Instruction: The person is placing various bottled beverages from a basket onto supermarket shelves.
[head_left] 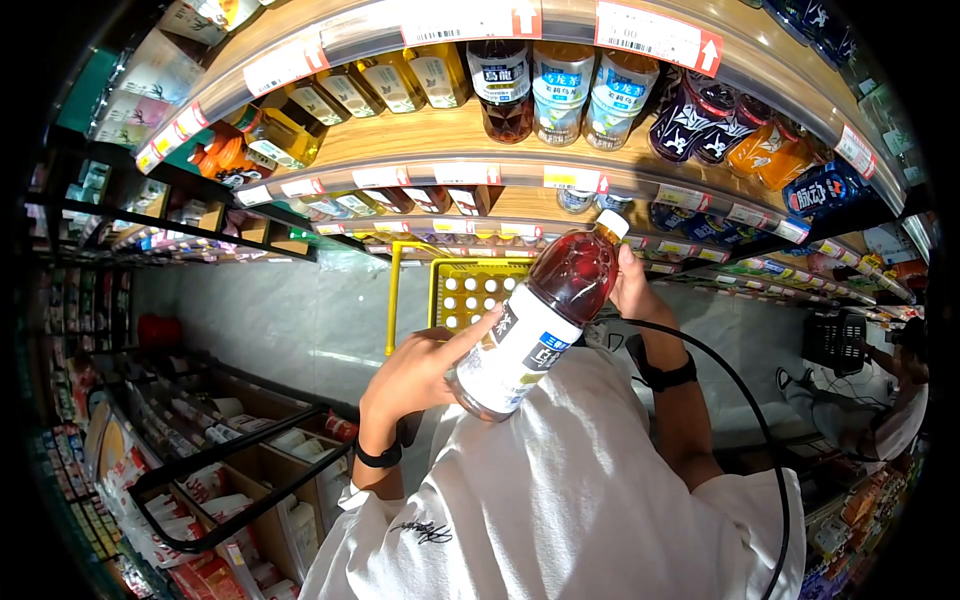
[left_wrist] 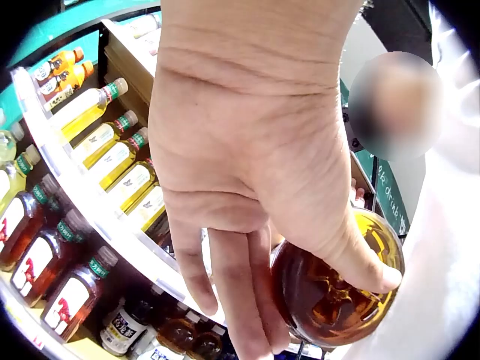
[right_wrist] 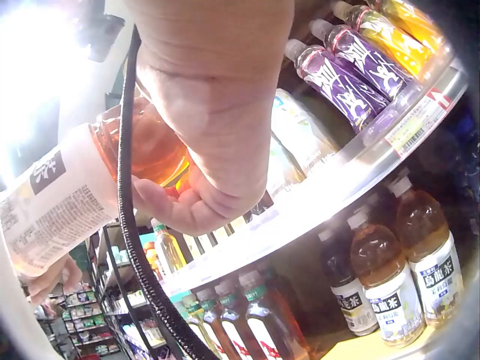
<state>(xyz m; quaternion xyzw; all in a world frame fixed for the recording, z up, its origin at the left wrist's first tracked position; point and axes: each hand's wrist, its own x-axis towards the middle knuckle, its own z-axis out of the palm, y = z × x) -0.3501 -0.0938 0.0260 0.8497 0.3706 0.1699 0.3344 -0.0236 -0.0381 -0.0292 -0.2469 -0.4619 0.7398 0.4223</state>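
Observation:
A large bottle of dark oolong tea (head_left: 575, 272) with a white cap and a white label is held tilted in front of the chest, cap end up and to the right. My right hand (head_left: 636, 288) grips it by the shoulder just under the cap. Lower down, my left hand (head_left: 410, 372) holds the base, its index finger lying along the label. In the left wrist view the thumb presses on the amber bottle bottom (left_wrist: 337, 292), with the other fingers along its side. The right wrist view shows curled fingers (right_wrist: 184, 210) at the bottle's shoulder.
Curved shelves of drinks (head_left: 400, 140) stand ahead, with several tea bottles (head_left: 560, 92) on the upper one. Beneath the held bottle is a yellow basket (head_left: 437, 290) with white-capped bottles. A black cable (head_left: 745, 385) loops by the right arm. Another person (head_left: 850, 400) is at the right.

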